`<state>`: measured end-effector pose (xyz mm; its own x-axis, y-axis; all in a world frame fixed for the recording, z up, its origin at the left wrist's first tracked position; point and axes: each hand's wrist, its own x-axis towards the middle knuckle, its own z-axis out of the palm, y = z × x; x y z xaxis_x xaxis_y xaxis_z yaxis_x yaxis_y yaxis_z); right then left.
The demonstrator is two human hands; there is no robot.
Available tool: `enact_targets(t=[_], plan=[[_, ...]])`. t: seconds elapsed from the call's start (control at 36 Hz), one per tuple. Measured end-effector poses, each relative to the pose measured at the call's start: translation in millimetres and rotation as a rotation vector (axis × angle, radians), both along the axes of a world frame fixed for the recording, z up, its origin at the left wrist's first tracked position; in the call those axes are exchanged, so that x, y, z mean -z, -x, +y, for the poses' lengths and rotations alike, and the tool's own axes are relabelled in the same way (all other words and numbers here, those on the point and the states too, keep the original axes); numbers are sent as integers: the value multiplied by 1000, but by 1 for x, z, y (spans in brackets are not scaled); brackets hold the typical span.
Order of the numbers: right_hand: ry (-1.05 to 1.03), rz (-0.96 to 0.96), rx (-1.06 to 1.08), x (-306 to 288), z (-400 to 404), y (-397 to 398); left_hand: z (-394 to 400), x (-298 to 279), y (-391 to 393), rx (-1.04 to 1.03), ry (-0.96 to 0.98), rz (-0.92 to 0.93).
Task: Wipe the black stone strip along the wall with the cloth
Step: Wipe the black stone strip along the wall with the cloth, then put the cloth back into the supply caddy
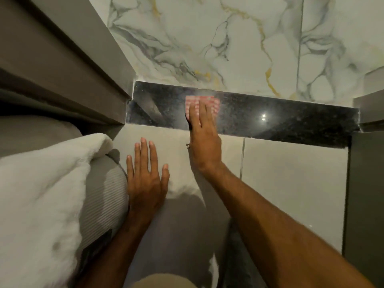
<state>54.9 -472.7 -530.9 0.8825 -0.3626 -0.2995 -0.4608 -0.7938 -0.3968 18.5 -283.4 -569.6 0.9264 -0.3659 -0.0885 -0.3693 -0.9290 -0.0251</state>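
A glossy black stone strip (270, 119) runs left to right where the pale floor tiles meet the marble wall. A red-and-white checked cloth (214, 102) lies flat on its left half. My right hand (204, 136) presses on the cloth with fingers stretched out, covering its lower part. My left hand (146, 175) rests flat on the floor tile in front of the strip, fingers apart, holding nothing.
A grey bed frame or cabinet edge (68, 65) borders the strip on the left. A white fluffy blanket (41, 188) and a grey ribbed cushion (104, 196) lie at the lower left. A grey panel (365, 194) stands on the right. The marble wall (207, 38) rises behind.
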Motion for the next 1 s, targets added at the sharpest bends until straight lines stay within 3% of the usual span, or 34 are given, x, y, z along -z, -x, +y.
enact_targets(t=[0.11, 0.28, 0.42, 0.5, 0.58, 0.69, 0.86, 0.94, 1.0], plan=[[-47, 219, -63, -33, 19, 49, -11, -64, -1, 7, -13, 160], [-361, 572, 54, -153, 36, 101, -15, -220, 17, -88, -186, 799], [-510, 476, 161, -278, 59, 140, 8, -380, 68, -55, -239, 920], [-581, 419, 139, -345, 68, 146, 41, -463, 98, -242, -114, 1005], [-692, 311, 103, -406, 79, 146, 77, -528, 121, -334, -58, 988], [-855, 212, 107, -472, 105, 144, 125, -575, 128, -358, -65, 810], [-914, 198, -84, -508, 178, 140, 190, -593, 87, -259, -27, 540], [-885, 234, -192, -509, 224, 131, 206, -587, 50, -196, 106, 347], [-952, 267, -138, -503, 252, 121, 207, -576, 21, -157, 185, 305]])
